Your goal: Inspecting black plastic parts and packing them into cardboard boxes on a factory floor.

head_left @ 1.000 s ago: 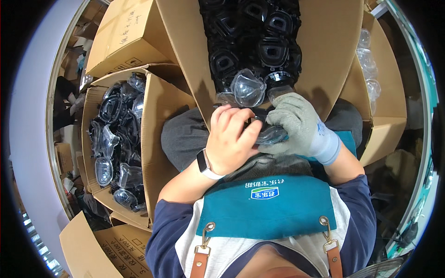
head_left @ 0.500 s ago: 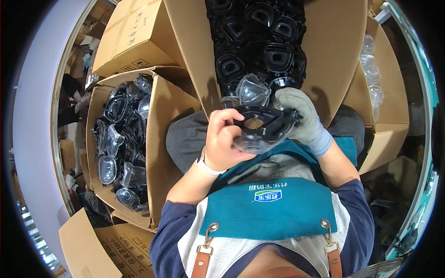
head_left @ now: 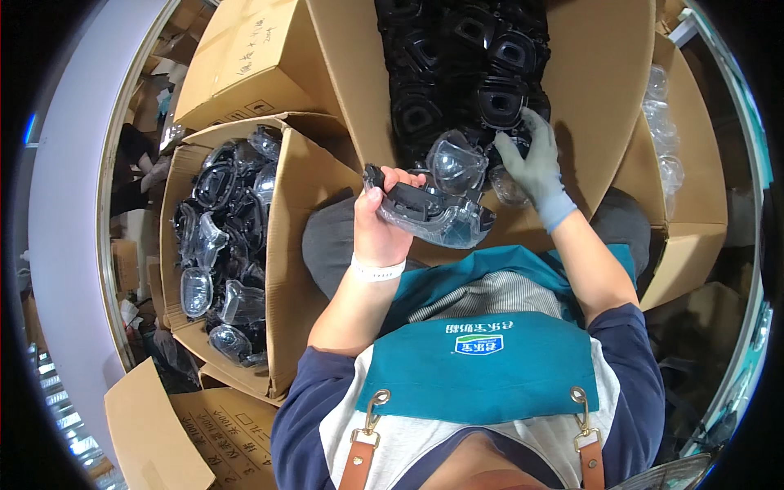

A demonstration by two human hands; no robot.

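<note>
My bare left hand (head_left: 380, 224) is closed around one end of a black plastic housing with a clear curved cover (head_left: 437, 219), held tilted above my lap. My right hand (head_left: 532, 159), in a grey glove, reaches to the near edge of a packed stack of black housings (head_left: 501, 101). Its thumb and fingers are spread, with no part seen gripped between them. Just left of the glove lies a clear plastic cover (head_left: 457, 163). A second clear cover (head_left: 508, 188) sits below the gloved palm, partly hidden by it.
Cardboard flaps (head_left: 600, 90) flank the black stack. At left an open carton (head_left: 273, 245) holds several black housings with clear covers (head_left: 214, 237). A closed carton (head_left: 245, 61) stands behind it. On the right another carton (head_left: 694, 196) contains clear covers (head_left: 665, 135).
My right hand has let go of the black housing and moved up to the stack, fingers spreading. My left hand keeps the housing, now turned and shifted slightly left.
</note>
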